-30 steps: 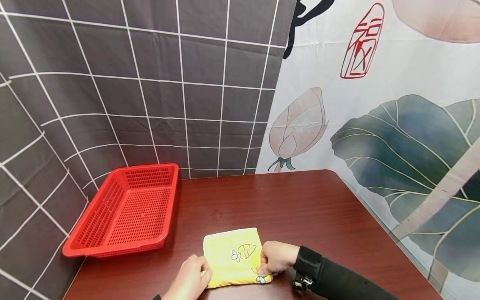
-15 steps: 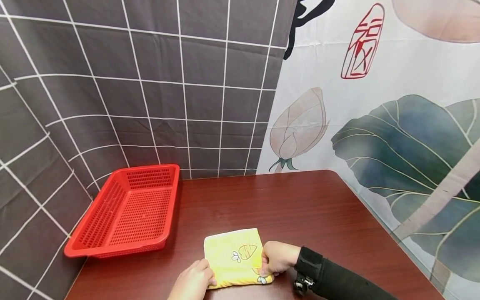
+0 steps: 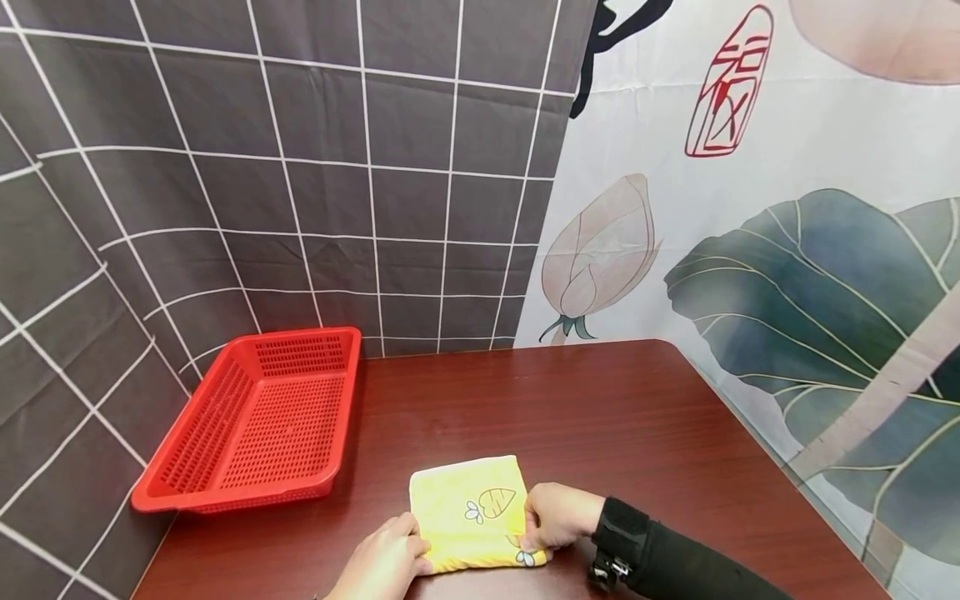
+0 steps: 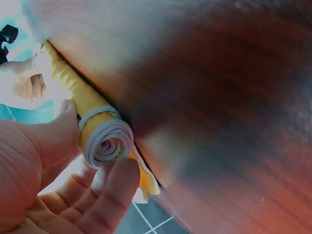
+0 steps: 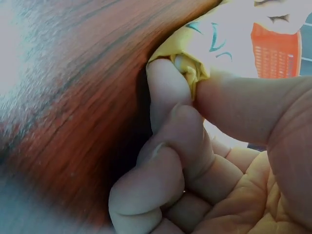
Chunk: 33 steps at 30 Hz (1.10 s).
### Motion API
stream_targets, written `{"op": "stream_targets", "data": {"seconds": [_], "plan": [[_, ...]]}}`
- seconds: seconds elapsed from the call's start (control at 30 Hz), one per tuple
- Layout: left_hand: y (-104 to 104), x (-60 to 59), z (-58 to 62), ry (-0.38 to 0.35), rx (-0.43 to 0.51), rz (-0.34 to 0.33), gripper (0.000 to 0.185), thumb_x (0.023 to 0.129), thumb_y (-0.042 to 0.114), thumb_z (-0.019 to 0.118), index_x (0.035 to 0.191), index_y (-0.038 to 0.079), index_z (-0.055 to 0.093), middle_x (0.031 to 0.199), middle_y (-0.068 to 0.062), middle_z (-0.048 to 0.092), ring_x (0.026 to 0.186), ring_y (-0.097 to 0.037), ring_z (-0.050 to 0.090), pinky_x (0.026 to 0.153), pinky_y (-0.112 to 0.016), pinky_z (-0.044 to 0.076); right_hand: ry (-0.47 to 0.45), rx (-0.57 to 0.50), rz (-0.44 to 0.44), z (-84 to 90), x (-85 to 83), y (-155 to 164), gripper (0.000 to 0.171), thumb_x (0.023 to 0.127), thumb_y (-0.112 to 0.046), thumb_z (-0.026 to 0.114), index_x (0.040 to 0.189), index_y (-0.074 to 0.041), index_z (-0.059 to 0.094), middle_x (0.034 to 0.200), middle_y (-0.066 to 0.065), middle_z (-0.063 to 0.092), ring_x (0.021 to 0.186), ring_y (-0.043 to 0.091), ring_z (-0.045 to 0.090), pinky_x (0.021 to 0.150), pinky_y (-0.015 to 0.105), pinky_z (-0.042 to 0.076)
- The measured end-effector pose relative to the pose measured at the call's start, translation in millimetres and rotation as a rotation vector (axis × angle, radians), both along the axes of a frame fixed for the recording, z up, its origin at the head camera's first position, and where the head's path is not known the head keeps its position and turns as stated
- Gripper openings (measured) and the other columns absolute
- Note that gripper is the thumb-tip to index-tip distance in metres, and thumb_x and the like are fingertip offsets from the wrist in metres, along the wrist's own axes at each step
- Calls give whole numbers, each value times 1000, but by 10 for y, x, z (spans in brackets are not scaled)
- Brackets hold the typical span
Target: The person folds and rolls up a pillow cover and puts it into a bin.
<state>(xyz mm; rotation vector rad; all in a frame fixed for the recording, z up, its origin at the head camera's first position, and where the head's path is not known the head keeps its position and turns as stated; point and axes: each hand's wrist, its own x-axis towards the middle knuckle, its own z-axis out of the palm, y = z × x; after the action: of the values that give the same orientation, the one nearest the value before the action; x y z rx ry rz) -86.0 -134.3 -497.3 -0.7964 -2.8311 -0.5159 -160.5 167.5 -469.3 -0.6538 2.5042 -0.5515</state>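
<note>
A small yellow towel (image 3: 468, 500) with a carrot print lies on the table in the head view, its near edge rolled up. At the roll's left end, my left hand (image 3: 384, 560) has its thumb on top and fingertips curled against the end. The left wrist view shows the spiral of layers with pale edging in the rolled end (image 4: 106, 143). My right hand (image 3: 561, 512) pinches the other end of the roll between thumb and index finger. Up close in the right wrist view, that bunched end (image 5: 192, 70) sticks out between them, the other fingers curled below.
A red plastic basket (image 3: 341, 417) with perforated walls stands to the left on the dark reddish wooden table (image 3: 570, 408). Behind hang a grey cloth with a white grid (image 3: 405, 200) and a white one with lotus prints (image 3: 600, 242).
My left hand has shifted slightly, its fingers now lying further over the left end of the roll. The right hand and the towel stay almost in place.
</note>
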Motion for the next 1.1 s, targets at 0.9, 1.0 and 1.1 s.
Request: {"op": "stream_targets", "data": {"seconds": [0.9,1.0,1.1], "plan": [[-24,-7,-77,-2,42,-4,11,84,21,84,80,22,74,85,12,60,86,-8,53,73,-26,50,884,140,409,-194,401,-113,27,85,-24,84,77,-21,58,70,-11,54,65,3,46,63,21,41],[-32,-6,-85,-1,60,0,10,85,22,84,81,21,74,85,12,60,86,-8,54,72,-27,50,1027,104,422,-242,395,-117,24,85,-15,81,76,-19,58,68,-9,55,62,6,49,59,23,41],[-40,-3,-93,-3,77,4,9,86,22,84,82,20,75,85,11,61,85,-7,54,71,-26,49,1064,76,425,-268,393,-111,25,83,-11,78,75,-19,57,66,-8,53,60,6,48,56,22,39]]}}
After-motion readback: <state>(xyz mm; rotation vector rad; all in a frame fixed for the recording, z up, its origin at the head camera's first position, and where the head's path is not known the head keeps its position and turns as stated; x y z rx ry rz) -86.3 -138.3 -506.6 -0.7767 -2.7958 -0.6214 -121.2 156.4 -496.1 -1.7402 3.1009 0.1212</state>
